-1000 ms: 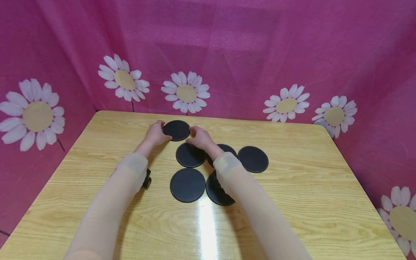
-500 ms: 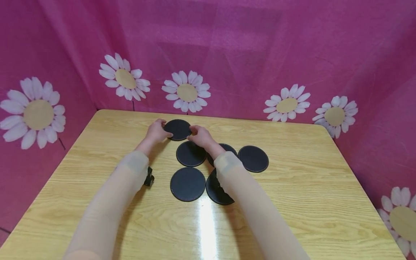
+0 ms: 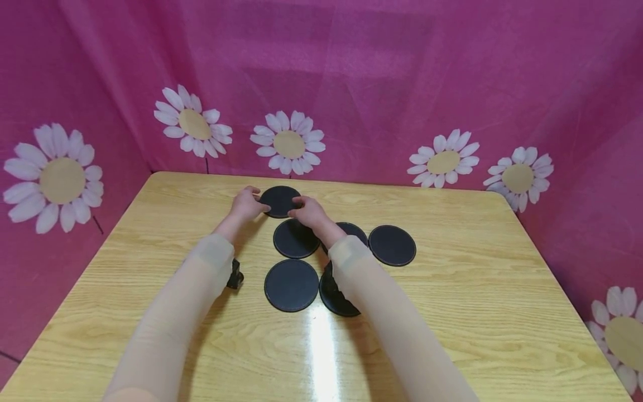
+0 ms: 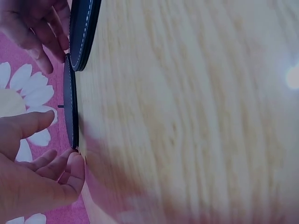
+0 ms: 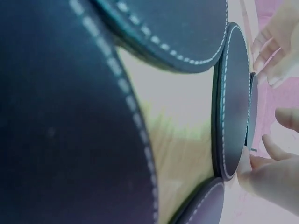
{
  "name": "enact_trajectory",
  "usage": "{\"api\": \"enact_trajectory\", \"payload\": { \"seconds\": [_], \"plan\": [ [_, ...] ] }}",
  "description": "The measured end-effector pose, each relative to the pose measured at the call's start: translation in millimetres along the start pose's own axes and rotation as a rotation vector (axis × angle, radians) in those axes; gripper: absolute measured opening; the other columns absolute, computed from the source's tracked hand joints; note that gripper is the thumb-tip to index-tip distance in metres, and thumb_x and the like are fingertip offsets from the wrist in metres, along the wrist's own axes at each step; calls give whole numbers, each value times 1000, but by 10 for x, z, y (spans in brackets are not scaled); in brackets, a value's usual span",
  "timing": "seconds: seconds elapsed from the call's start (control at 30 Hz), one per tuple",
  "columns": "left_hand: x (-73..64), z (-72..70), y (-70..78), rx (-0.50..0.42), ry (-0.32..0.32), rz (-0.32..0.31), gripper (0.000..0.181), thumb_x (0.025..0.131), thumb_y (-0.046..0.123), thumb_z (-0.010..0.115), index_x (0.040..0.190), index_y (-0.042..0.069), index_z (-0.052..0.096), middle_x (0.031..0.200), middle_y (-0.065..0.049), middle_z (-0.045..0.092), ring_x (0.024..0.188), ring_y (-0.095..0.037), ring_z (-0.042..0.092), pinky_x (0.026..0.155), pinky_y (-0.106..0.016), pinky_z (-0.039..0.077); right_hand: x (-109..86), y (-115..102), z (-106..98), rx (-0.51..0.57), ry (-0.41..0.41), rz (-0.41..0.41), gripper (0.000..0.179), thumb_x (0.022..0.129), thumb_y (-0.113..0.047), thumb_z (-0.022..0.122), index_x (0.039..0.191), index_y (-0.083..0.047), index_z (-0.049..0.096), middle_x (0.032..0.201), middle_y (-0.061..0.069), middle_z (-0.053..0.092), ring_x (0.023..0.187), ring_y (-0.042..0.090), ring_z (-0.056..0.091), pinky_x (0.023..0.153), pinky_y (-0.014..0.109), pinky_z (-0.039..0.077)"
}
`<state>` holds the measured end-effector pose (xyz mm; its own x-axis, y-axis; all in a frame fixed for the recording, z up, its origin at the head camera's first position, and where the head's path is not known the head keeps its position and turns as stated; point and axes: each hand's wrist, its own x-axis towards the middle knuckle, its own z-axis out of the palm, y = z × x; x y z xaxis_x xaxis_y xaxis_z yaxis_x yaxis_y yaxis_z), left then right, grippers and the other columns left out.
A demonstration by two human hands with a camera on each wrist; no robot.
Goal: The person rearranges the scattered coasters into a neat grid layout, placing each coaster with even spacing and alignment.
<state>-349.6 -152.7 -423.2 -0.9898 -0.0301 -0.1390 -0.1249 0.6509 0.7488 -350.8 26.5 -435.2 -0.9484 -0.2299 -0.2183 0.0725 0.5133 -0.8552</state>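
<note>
A round black coaster (image 3: 280,201) with a stitched rim lies flat near the table's far edge. My left hand (image 3: 245,204) touches its left side. The left wrist view shows the fingertips (image 4: 74,161) of that hand against the rim, thumb held apart. At the coaster's right side is my right hand (image 3: 312,215), its thumb and fingers spread around the edge; contact there is hard to tell. Just nearer lies a second coaster (image 3: 293,238), partly beneath the right hand in the head view. Neither hand pinches anything.
More black coasters lie close together: one at front left (image 3: 291,285), one (image 3: 337,298) partly under the right forearm, one (image 3: 353,230) half hidden behind the wrist, and one at the right (image 3: 392,245). A pink flowered curtain (image 3: 361,100) surrounds the wooden table (image 3: 482,290).
The farthest coaster has slid slightly to the right, with my left hand following at its edge. My right hand has hardly moved. The other coasters stay put.
</note>
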Motion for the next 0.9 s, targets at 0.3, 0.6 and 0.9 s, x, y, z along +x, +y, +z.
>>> {"api": "enact_trajectory", "payload": {
  "seconds": [0.3,0.6,0.9],
  "plan": [
    [13,6,-8,-19,15,7,59,85,10,66,136,-4,40,129,-25,53,119,-35,49,103,-41,38,6,42,-86,189,52,12,46,89,-3,59,134,-3,50,135,19,48,123,30,46,102,40,41],
    [-6,15,49,-75,103,35,54,86,7,65,134,-4,44,127,-24,53,117,-34,50,99,-40,43,-37,-24,-145,332,80,9,47,87,4,60,133,-5,51,134,20,48,104,24,54,94,41,47],
    [-68,12,152,-89,177,109,54,80,5,71,128,-4,51,119,-24,58,112,-35,53,96,-41,44,-84,-63,-300,251,188,-52,46,82,2,68,127,-3,56,120,21,57,94,24,58,87,35,53]
  ]
}}
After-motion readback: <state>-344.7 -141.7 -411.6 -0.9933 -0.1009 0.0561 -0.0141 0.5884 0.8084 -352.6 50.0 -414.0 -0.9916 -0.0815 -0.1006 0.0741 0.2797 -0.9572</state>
